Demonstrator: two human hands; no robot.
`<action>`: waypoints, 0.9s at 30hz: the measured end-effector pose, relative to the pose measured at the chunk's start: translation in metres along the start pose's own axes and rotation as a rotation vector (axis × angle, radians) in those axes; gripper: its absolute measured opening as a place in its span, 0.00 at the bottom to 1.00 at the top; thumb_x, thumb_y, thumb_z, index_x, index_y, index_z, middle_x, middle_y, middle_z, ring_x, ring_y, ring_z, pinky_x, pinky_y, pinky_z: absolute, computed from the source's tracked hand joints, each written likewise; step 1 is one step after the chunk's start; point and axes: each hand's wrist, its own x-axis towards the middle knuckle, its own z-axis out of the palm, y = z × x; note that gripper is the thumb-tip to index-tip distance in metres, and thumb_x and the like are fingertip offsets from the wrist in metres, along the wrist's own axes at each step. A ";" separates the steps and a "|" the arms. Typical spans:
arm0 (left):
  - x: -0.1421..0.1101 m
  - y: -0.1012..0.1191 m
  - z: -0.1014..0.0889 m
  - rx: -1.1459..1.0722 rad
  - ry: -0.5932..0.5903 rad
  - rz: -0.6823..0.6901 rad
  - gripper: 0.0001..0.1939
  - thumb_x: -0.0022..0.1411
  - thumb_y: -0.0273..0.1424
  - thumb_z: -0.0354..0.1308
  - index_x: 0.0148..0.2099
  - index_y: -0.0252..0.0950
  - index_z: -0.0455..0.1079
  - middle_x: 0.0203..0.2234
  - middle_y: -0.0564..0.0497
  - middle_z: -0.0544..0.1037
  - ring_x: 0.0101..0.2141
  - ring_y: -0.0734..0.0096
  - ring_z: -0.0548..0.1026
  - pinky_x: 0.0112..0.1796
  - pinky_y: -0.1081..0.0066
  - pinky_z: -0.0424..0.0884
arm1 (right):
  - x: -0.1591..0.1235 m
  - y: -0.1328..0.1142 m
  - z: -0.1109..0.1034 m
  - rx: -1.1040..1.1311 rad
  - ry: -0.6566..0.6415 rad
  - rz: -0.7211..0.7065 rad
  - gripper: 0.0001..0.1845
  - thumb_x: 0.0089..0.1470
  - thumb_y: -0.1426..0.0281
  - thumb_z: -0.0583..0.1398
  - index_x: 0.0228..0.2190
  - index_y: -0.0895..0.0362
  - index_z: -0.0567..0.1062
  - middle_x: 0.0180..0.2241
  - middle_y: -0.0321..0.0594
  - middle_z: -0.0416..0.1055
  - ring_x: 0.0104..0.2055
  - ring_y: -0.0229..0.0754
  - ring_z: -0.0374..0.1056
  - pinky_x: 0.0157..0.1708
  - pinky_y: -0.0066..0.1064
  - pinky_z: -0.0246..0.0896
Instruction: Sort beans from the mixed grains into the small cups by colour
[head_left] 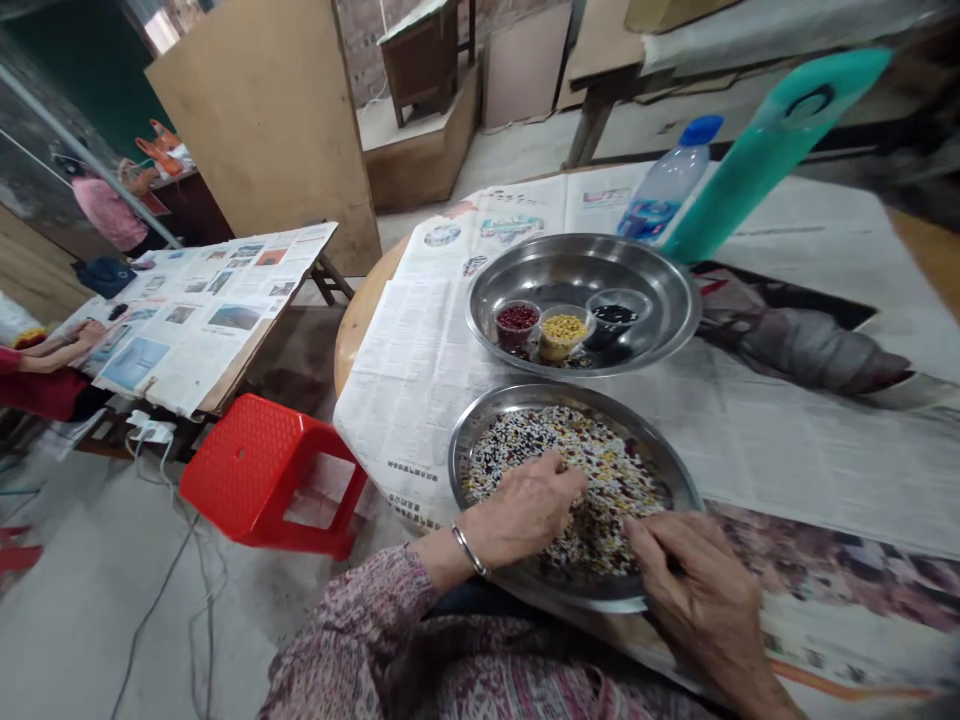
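A shallow round steel tray (459, 480) holds a loose mix of white, black, yellow and dark red grains and beans (600, 450). My left hand (525, 510), a silver bangle at its wrist, reaches over the near-left part with fingers bent down into the mix; whatever is between the fingertips is hidden. Over the tray's right rim lies my right hand (697, 580), thumb and forefinger drawn together at the edge of the mix. Behind stands a second steel basin (480, 300) with small clear cups of red beans (517, 320), yellow beans (564, 333) and black beans (615, 315).
Newspaper (405, 400) covers the round table. A water bottle (667, 180), a green plastic sleeve (772, 160) and a grey wrapped bundle (810, 340) lie beyond the basin. At left are a red stool (262, 470), cables, another newspaper-covered table (225, 290) and two other people.
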 end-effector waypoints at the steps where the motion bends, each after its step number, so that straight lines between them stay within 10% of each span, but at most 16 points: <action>1: -0.006 0.003 -0.002 -0.005 -0.006 0.011 0.09 0.70 0.26 0.45 0.47 0.34 0.66 0.42 0.46 0.69 0.40 0.66 0.71 0.41 0.67 0.73 | -0.001 0.001 0.000 -0.001 -0.001 -0.007 0.08 0.59 0.72 0.58 0.27 0.52 0.69 0.24 0.35 0.68 0.28 0.41 0.63 0.34 0.36 0.58; 7: -0.026 0.020 -0.002 0.056 -0.088 0.254 0.11 0.71 0.30 0.49 0.52 0.33 0.67 0.46 0.45 0.72 0.45 0.65 0.71 0.49 0.67 0.70 | -0.004 0.004 0.002 0.002 0.021 -0.004 0.06 0.60 0.73 0.56 0.30 0.53 0.70 0.27 0.36 0.69 0.31 0.42 0.65 0.37 0.37 0.59; 14: 0.009 0.014 0.005 0.295 0.117 0.425 0.16 0.72 0.28 0.45 0.58 0.37 0.66 0.60 0.46 0.65 0.60 0.58 0.59 0.58 0.54 0.60 | -0.006 0.006 0.004 -0.080 0.117 0.098 0.08 0.62 0.70 0.53 0.38 0.53 0.72 0.37 0.43 0.72 0.41 0.47 0.66 0.43 0.42 0.62; 22: 0.030 -0.017 -0.019 0.332 0.072 -0.035 0.11 0.69 0.22 0.48 0.50 0.36 0.67 0.47 0.43 0.70 0.46 0.61 0.70 0.42 0.65 0.72 | -0.004 0.005 0.005 -0.071 0.100 0.135 0.08 0.61 0.71 0.54 0.40 0.52 0.72 0.37 0.42 0.72 0.42 0.47 0.67 0.44 0.41 0.63; 27: -0.017 -0.017 -0.030 0.241 0.053 -0.193 0.18 0.67 0.45 0.55 0.51 0.37 0.64 0.47 0.45 0.68 0.46 0.58 0.72 0.40 0.63 0.75 | -0.003 0.004 0.004 -0.055 0.090 0.124 0.08 0.61 0.73 0.54 0.41 0.52 0.72 0.38 0.42 0.71 0.42 0.46 0.67 0.45 0.41 0.63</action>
